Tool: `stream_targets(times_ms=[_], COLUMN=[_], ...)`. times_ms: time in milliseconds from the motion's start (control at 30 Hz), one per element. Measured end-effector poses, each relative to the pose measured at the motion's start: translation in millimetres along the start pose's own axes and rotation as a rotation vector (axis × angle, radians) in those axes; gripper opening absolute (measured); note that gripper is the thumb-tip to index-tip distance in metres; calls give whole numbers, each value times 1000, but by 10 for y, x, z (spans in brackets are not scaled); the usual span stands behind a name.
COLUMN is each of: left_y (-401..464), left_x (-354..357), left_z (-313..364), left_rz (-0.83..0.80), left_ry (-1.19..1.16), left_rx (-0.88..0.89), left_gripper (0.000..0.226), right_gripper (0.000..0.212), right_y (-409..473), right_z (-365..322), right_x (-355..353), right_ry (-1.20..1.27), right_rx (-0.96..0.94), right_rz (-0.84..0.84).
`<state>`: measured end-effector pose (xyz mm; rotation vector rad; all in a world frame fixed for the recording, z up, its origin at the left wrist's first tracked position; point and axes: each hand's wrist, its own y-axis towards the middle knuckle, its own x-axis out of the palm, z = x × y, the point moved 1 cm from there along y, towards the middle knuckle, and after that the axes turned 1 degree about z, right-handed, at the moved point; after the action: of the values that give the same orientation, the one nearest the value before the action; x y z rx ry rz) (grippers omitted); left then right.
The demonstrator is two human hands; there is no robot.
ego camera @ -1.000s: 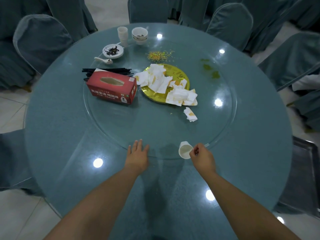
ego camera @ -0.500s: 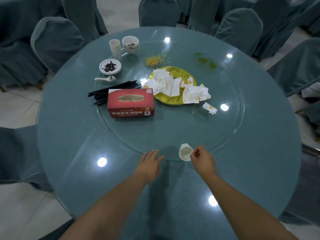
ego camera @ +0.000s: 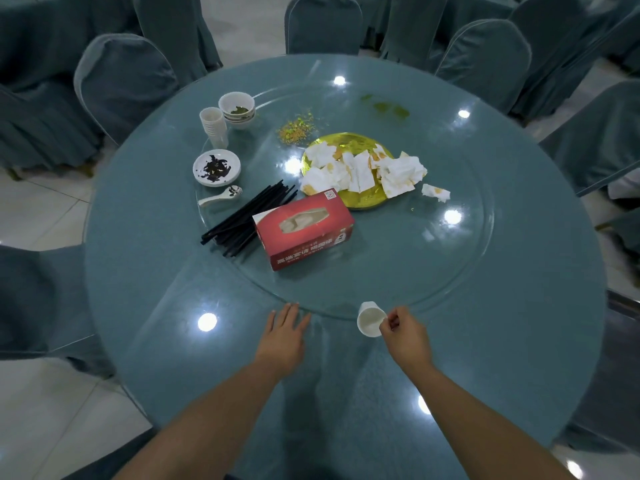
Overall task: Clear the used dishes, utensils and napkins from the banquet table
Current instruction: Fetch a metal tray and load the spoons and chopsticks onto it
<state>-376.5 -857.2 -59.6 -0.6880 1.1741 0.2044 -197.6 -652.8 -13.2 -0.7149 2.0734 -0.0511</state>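
My right hand (ego camera: 403,332) pinches the rim of a small white cup (ego camera: 370,319), tilted above the table's near side. Flat on the near edge of the glass turntable (ego camera: 433,271) rests my left hand (ego camera: 285,336), fingers straight. On the turntable lie a red tissue box (ego camera: 304,232), a bundle of black chopsticks (ego camera: 247,218), a gold plate (ego camera: 363,199) heaped with used napkins (ego camera: 360,169), one loose napkin (ego camera: 435,192), a white spoon (ego camera: 221,198), a saucer with dark scraps (ego camera: 216,167), stacked cups (ego camera: 214,127) and stacked bowls (ego camera: 237,109).
Food crumbs (ego camera: 297,129) and green smears (ego camera: 388,107) mark the far part of the round table (ego camera: 156,271). Covered chairs (ego camera: 121,81) ring the table. A dark tray or cart edge (ego camera: 623,327) shows at the right.
The turntable has rotated, carrying the tissue box, chopsticks and plate round toward me and to the right, with my left hand sliding right along its edge. My right hand still holds the cup.
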Motion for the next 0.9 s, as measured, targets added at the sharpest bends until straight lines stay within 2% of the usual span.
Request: stream_targets(times_ms=[433, 900], left_y=[-312, -706], left_x=[121, 113], left_z=[-174, -343], left_rz=[145, 163], left_ry=[-47, -33], left_rx=[67, 29], left_gripper=[53, 52], right_gripper=[12, 15], right_y=[-293, -480], right_z=[66, 30], right_x=[220, 305], right_ry=[63, 61], right_rx=[-35, -75], right_rz=[-50, -139])
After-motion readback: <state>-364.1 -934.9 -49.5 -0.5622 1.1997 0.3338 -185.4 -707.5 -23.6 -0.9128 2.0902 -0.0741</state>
